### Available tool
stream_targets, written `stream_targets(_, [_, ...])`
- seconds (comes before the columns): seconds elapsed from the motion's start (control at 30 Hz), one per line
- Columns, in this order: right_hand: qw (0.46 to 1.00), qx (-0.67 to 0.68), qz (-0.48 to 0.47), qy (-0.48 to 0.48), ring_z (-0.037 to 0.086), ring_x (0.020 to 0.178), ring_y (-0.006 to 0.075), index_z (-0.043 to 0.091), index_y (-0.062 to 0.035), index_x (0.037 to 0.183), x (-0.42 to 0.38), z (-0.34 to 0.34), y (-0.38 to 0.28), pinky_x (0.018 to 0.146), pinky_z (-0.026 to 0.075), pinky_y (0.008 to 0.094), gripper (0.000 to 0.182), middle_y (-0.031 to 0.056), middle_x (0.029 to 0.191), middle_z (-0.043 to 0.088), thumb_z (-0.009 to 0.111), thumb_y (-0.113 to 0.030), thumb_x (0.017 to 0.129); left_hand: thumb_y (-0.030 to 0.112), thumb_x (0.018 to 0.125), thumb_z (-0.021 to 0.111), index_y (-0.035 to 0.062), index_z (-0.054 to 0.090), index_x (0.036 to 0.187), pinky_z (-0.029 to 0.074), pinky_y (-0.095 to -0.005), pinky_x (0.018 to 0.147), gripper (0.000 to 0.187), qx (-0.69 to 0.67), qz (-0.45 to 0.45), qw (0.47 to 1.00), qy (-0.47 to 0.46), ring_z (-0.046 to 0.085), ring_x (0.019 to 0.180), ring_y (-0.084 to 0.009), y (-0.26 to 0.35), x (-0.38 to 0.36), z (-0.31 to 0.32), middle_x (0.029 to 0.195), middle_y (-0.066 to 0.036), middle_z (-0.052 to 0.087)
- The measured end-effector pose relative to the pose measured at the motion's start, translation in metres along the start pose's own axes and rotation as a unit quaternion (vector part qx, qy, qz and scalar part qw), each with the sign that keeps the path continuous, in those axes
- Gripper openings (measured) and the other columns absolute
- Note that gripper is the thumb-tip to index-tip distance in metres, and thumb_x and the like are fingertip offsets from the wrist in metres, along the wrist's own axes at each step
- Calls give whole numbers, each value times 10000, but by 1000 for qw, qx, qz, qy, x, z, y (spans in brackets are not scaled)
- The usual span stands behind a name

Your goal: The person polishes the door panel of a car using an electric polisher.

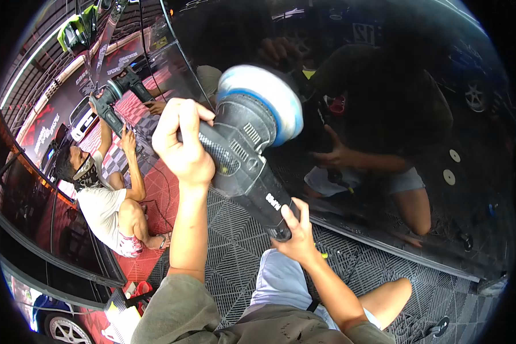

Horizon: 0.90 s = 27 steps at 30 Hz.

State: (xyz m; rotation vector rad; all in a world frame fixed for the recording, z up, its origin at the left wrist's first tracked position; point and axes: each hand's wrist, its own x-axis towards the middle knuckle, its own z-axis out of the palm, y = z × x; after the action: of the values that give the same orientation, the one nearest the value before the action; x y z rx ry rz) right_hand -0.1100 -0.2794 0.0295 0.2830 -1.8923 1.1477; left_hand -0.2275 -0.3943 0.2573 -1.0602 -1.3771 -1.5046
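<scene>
A black polisher (252, 166) with a white, blue-edged pad (258, 97) spans the middle of the view. My left hand (184, 140) is closed around its head end, just behind the pad. Lower down, my right hand (298, 230) grips the rear end of the body. The pad stands at the glossy black car panel (378, 189), overlapping it in this view. My own reflection shows in that dark paint.
At the left a co-worker (100, 198) squats, holding another polisher (109, 113) up to the same dark surface. A cord (165, 213) trails over red tiles. Grey ribbed floor tiles (226, 252) lie below me. A second vehicle (46, 258) stands close behind the co-worker.
</scene>
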Motion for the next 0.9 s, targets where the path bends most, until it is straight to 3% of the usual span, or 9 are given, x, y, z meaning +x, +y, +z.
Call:
stream_targets(0.27, [999,-13,-30,21,574,1029,450,411,-264,1382,-10,-27,-1,808,542,437,979,274,1281,373,803,19,530,13,892,544,-37,603,679,378,-244,587,227,-7,16,1000,-13,504,609,-114,28,-1,24,655,-54,546])
stream_targets(0.63, [999,-7,-24,26,590,1012,442,389,-277,1392,-17,-48,-10,783,550,417,984,251,1290,393,820,3,553,19,892,529,-44,573,673,371,-255,566,232,-5,38,999,-21,507,586,-138,56,2,41,643,-76,554])
stream_targets(0.77, [999,-18,-37,20,601,991,457,359,-287,1389,-22,-56,-4,771,557,429,999,256,1298,386,831,-10,554,10,841,510,-34,557,644,374,-273,557,207,7,66,998,-17,512,576,-166,63,-3,47,629,-87,554])
stream_targets(0.9, [999,-1,-27,33,565,1068,437,348,-307,1397,-33,-62,-6,814,537,426,1035,240,1305,379,824,20,539,9,819,531,-17,571,646,357,-257,533,179,-3,91,995,-46,509,565,-154,76,-12,56,620,-88,556])
